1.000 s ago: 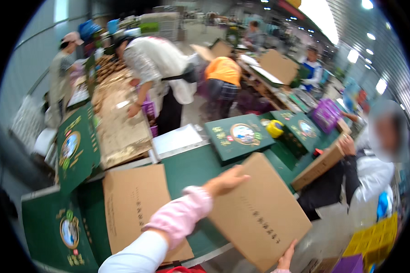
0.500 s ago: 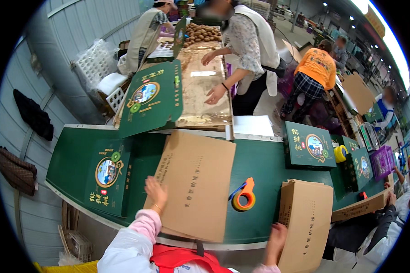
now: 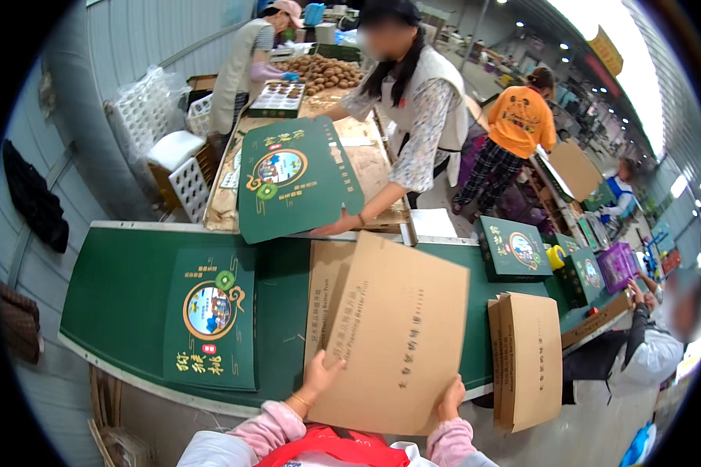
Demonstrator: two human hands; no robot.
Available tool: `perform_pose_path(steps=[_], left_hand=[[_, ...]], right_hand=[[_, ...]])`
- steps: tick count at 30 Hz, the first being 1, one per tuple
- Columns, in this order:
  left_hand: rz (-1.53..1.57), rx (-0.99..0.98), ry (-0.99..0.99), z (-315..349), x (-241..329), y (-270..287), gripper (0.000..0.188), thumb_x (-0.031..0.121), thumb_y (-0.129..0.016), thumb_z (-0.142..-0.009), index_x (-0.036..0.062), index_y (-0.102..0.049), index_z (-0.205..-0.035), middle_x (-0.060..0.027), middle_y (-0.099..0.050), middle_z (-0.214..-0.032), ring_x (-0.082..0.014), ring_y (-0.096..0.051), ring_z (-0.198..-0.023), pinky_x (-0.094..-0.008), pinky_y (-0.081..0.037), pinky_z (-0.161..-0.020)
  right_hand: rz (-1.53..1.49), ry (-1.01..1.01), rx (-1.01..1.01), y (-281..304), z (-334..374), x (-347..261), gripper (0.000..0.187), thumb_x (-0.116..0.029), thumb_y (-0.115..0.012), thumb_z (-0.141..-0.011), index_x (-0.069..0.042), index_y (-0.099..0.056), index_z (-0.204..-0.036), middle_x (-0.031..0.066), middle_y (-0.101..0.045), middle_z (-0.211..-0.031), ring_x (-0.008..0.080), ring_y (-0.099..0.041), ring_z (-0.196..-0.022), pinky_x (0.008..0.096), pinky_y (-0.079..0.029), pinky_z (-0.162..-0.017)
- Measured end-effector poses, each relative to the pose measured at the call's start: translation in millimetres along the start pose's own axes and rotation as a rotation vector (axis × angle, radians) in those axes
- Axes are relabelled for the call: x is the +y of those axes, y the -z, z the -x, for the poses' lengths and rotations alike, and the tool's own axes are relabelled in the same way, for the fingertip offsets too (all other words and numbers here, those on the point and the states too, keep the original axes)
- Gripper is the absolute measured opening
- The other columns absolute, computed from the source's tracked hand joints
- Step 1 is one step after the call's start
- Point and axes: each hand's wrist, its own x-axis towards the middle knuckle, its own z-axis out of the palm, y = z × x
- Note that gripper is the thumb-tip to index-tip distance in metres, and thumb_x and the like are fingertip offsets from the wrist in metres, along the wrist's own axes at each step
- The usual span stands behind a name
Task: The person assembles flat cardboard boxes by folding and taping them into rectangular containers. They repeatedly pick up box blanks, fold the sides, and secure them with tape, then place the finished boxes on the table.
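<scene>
A flattened brown cardboard carton [image 3: 401,335] is tilted up between my two hands above the green table [image 3: 101,288]. My left hand [image 3: 319,380] grips its lower left edge. On the lower right edge, the fingers of my right hand [image 3: 450,397] are closed. Another flat brown cardboard sheet [image 3: 327,268] lies behind it, mostly covered. To the left lies a green printed gift box [image 3: 230,327] with a round picture. More folded brown cartons [image 3: 530,358] lean together at the table's right edge, near my right hand.
Across the table, a person [image 3: 420,101] holds a green printed box lid [image 3: 288,175] over a worktop [image 3: 222,206]. Another person stands by a pile of kiwifruit [image 3: 327,74]. Closed green boxes [image 3: 514,249] and yellow tape [image 3: 555,257] sit right; a co-worker [image 3: 639,350] works beyond.
My right hand has moved from the right-hand cartons to the flat carton, which is lifted and shifted right. The orange tape dispenser is now out of sight. The person opposite has taken the green lid.
</scene>
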Motion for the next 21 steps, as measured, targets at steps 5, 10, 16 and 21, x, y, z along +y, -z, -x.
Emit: perform_pose_path(steps=[5,10,16,21], left_hand=[[0.182,-0.133,-0.34,2.4,93.7,35.7,0.044,0.017,-0.074,-0.076,-0.001,-0.054,-0.111,-0.0141,-0.066,-0.1,-0.0193,-0.064,-0.092,-0.0324,-0.049,-0.079],[0.314,0.106,-0.651,-25.4,245.4,81.7,0.05,0.015,-0.071,-0.079,-0.0011,-0.042,-0.116,-0.0141,-0.06,-0.104,-0.0196,-0.058,-0.097,-0.0324,-0.045,-0.084],[0.315,0.544,-0.745,-38.0,315.0,101.6,0.044,0.03,-0.07,-0.081,0.0028,-0.043,-0.102,-0.0083,-0.049,-0.085,-0.0182,-0.048,-0.078,-0.031,-0.042,-0.072],[0.403,0.419,-0.631,-75.2,293.4,109.1,0.037,0.028,-0.069,-0.082,0.0042,-0.042,-0.093,-0.0045,-0.045,-0.083,-0.0136,-0.043,-0.075,-0.0291,-0.04,-0.069]], right_hand=[[-0.483,0.362,-0.157,31.2,47.8,-67.3,0.04,-0.033,-0.038,-0.098,0.0,-0.055,-0.112,0.0073,-0.058,-0.109,0.0159,-0.054,-0.097,0.0302,-0.042,-0.084],[-0.601,0.808,-0.194,16.6,70.7,-196.0,0.029,-0.026,-0.045,-0.095,-0.001,-0.05,-0.108,0.0055,-0.052,-0.1,0.0143,-0.047,-0.098,0.029,-0.036,-0.088],[-0.757,0.855,-0.398,32.5,95.2,-278.7,0.039,-0.03,-0.051,-0.093,-0.001,-0.049,-0.119,0.01,-0.053,-0.115,0.0165,-0.052,-0.1,0.0309,-0.041,-0.087],[-0.77,0.901,-1.102,55.0,140.5,-305.6,0.051,-0.038,-0.053,-0.09,0.002,-0.051,-0.121,0.024,-0.047,-0.126,0.0299,-0.051,-0.111,0.0417,-0.04,-0.095]])
